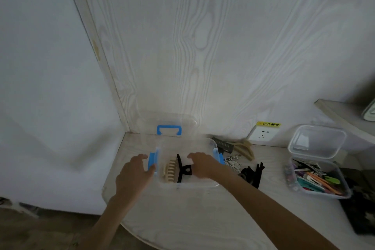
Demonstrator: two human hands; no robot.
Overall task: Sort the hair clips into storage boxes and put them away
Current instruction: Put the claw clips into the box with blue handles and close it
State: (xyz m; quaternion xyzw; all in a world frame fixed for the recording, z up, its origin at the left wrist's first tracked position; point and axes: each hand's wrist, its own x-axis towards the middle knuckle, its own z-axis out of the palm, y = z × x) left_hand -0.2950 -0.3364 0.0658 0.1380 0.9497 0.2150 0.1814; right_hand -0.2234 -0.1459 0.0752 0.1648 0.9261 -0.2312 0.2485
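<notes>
A clear storage box [211,144] with blue latches stands on the table by the wall. Inside it lie a beige claw clip [170,171] and a black claw clip [182,170]. My left hand [133,174] grips the box's left end, with the thumb on the left blue latch [152,158]. My right hand [200,165] hovers palm down over the right half of the box, fingers loosely bent, just beside the black clip. Whether it touches that clip is unclear. The box's lid [169,130], with a blue handle, leans on the wall behind.
Loose clips lie right of the box: a black pile [253,174], a patterned one [233,163], and a beige one [244,148] by the wall socket [262,134]. A second clear box [316,178] of several colourful clips sits at the right, its lid [316,141] propped behind.
</notes>
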